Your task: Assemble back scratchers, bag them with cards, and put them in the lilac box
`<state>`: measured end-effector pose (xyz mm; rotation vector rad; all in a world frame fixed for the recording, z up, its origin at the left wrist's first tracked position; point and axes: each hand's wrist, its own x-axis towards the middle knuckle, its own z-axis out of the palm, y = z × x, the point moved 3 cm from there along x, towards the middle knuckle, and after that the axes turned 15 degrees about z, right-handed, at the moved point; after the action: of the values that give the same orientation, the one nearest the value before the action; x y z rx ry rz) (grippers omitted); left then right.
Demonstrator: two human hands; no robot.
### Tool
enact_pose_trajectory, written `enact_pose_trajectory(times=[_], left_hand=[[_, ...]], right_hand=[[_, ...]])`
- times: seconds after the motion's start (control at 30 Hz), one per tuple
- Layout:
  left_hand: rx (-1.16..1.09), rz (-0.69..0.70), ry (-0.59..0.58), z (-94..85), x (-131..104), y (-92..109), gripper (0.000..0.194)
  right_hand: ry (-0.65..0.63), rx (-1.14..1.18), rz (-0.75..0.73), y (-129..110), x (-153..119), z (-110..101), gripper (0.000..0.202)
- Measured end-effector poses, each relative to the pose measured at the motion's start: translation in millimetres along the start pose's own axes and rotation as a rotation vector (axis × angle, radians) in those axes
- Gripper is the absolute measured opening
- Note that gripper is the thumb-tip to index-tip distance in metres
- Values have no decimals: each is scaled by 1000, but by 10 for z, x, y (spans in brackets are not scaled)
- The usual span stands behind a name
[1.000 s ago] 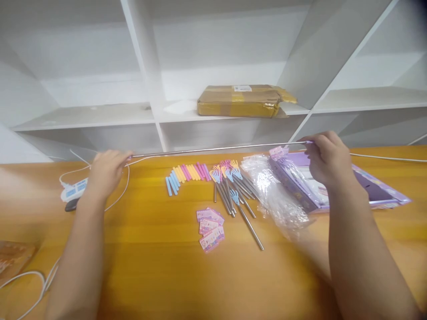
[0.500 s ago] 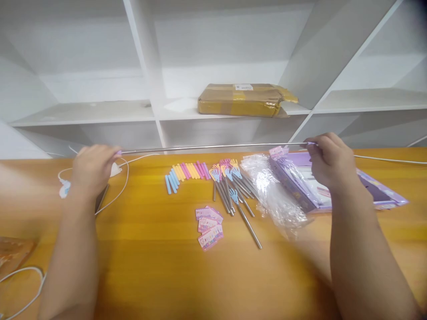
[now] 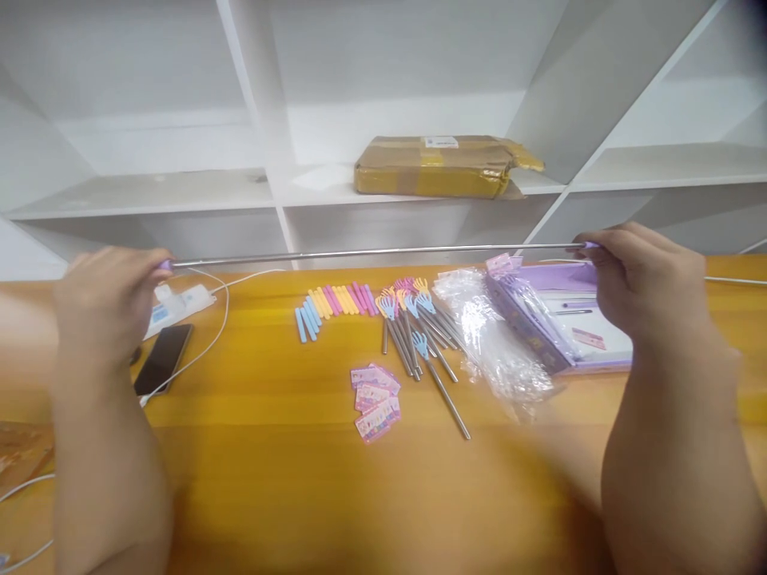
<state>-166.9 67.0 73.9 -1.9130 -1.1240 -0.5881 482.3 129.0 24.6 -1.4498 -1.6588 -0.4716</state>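
Note:
A long, thin telescopic back scratcher [image 3: 371, 252] is stretched level above the table's far edge, its metal rod spanning between my hands. At the left end, my left hand [image 3: 111, 299] is closed on a purple tip. My right hand [image 3: 653, 275] pinches the purple piece at the other end; the fingers hide most of it. Below the rod lies a pile of back scratchers [image 3: 413, 335] with pink, yellow and blue hand-shaped heads. Beside them is a row of coloured handle sleeves [image 3: 335, 303]. Several pink printed cards [image 3: 376, 403] lie nearer to me.
Clear plastic bags [image 3: 488, 343] and an open purple box [image 3: 539, 327] are right of the pile. On the left are a phone [image 3: 164, 359], a power strip [image 3: 185, 303] and white cables. A taped cardboard box [image 3: 437, 168] sits on the white shelf behind the table.
My hands have moved farther apart, and the metal rod between them has lengthened. More of the phone and the open box's inside shows. The pile, sleeves and cards lie as before.

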Motion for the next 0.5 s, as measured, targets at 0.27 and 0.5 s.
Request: enact_pose_trajectory(times=[0.27, 0.5], left_hand=[[-163, 37, -24, -206, 12, 130, 27], [-156, 245, -136, 91, 296, 891, 24]], right_hand=[[-43, 63, -128, -349, -59, -183, 25], [-121, 103, -246, -954, -252, 234, 42]])
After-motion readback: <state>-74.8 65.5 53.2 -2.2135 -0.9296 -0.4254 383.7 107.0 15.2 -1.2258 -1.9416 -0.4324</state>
